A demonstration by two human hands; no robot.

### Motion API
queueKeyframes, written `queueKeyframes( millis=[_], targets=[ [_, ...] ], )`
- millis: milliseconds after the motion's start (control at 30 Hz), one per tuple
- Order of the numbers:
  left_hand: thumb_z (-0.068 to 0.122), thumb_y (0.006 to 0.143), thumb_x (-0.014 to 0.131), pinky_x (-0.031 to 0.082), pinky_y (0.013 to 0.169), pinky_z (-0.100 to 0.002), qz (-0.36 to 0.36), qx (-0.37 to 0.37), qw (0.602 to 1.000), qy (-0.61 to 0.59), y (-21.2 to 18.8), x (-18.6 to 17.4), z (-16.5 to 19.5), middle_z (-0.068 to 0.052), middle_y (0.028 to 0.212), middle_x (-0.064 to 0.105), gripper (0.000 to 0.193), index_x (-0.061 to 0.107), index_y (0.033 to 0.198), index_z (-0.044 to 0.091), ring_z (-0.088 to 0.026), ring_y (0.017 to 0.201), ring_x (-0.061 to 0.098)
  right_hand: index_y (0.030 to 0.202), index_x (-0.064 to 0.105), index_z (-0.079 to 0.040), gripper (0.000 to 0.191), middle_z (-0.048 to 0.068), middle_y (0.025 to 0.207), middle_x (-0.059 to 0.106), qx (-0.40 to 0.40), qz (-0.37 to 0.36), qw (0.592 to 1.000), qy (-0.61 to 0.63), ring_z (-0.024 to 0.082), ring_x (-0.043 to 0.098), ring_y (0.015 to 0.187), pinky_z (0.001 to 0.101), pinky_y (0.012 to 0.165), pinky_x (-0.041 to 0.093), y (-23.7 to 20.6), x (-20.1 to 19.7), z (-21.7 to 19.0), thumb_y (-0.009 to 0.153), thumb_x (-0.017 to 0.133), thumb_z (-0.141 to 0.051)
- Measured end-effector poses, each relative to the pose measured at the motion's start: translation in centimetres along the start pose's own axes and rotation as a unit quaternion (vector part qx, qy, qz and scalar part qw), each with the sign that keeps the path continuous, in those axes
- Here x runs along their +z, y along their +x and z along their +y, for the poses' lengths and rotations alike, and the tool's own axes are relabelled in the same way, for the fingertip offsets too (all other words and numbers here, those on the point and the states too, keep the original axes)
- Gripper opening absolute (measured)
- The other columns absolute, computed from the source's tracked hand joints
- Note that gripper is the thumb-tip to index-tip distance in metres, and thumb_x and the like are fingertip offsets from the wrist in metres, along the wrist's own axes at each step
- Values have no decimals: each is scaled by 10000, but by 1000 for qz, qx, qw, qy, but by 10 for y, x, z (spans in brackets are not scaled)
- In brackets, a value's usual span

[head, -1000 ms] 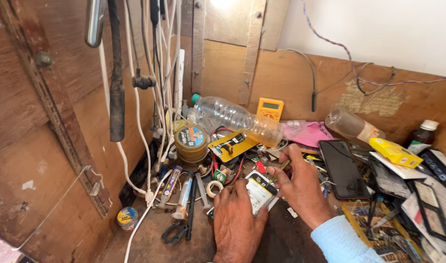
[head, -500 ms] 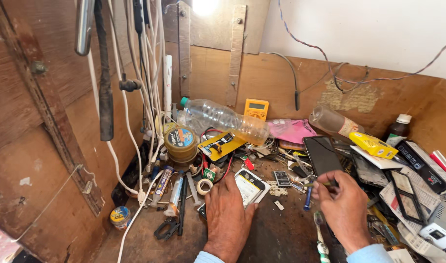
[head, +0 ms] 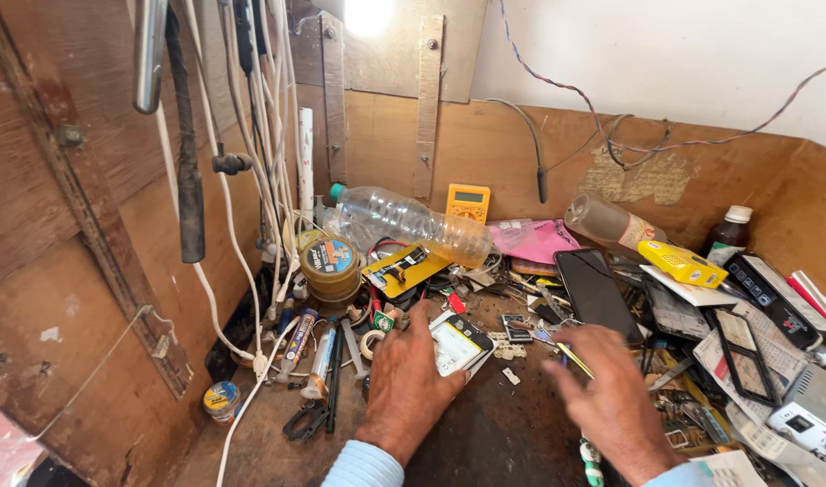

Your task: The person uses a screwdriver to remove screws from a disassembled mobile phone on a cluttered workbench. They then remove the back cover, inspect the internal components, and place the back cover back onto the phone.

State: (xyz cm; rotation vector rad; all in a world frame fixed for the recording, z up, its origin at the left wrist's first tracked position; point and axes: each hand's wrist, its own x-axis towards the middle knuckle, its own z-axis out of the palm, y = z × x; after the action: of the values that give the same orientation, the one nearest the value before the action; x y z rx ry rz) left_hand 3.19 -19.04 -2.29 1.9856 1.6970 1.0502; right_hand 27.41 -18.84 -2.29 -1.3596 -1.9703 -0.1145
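Under hands (head: 413, 379): flat rect. phone (head: 458, 344)

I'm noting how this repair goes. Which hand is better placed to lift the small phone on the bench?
Left, probably. The left hand already rests against the small phone, fingers at its edge. The right hand hovers apart, nearer the screwdriver.

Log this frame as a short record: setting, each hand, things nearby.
setting: cluttered wooden bench with cables hanging at left
left hand: flat on the bench, touching a small phone
right hand: hovering, blurred, nothing clearly held
nearby: clear bottle, yellow multimeter, black phone, solder spool, scissors
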Motion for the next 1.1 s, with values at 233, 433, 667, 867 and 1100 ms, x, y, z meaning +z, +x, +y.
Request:
queueKeyframes(
  millis=[233,433,667,867,1100],
  targets=[
    [279,630,914,517,962,-465,-59,-3,997,-57,5,-11,2,-224,1092,721,996,380,1439,55,-418,1086,671,1244,627,-21,597,146,1362,605,-177,-74,981,35,347,489,1346,455,1090,378,13,5,-47,676,807,-55],
    [313,566,919,507,984,-411,-86,53,981,-167,12,-18,1,-160,1108,776,1089,395,1475,20,-331,1095,720,1155,660,-31,544,125,1356,633,-202,-105,974,-3,334,500,1356,464,1087,392,21,16,-44,625,763,38],
    [393,521,916,577,916,-357,-139,5,971,-194,23,-20,-5,-186,1171,745,1156,417,1491,10,-256,1058,744,1121,703,-14,436,126,1182,735,-188,-68,979,37,325,667,1171,420,978,518,14,26,-29,690,725,52],
    [534,670,861,565,924,-371,-21,-36,938,-344,42,-5,-21,-150,1262,666,1010,478,1445,11,-214,1139,682,1089,736,-41,372,133,1133,762,-107,-28,992,53,305,729,1077,388,904,579,11,25,-24,728,715,44],
    [551,914,669,499,777,-291,185,-212,753,-595,35,23,-39,-109,1034,721,616,674,1129,-26,-157,898,626,1092,781,-95,284,128,976,796,53,-48,993,91,279,767,856,354,741,586,18,18,-24,813,773,-146]
  ],
)
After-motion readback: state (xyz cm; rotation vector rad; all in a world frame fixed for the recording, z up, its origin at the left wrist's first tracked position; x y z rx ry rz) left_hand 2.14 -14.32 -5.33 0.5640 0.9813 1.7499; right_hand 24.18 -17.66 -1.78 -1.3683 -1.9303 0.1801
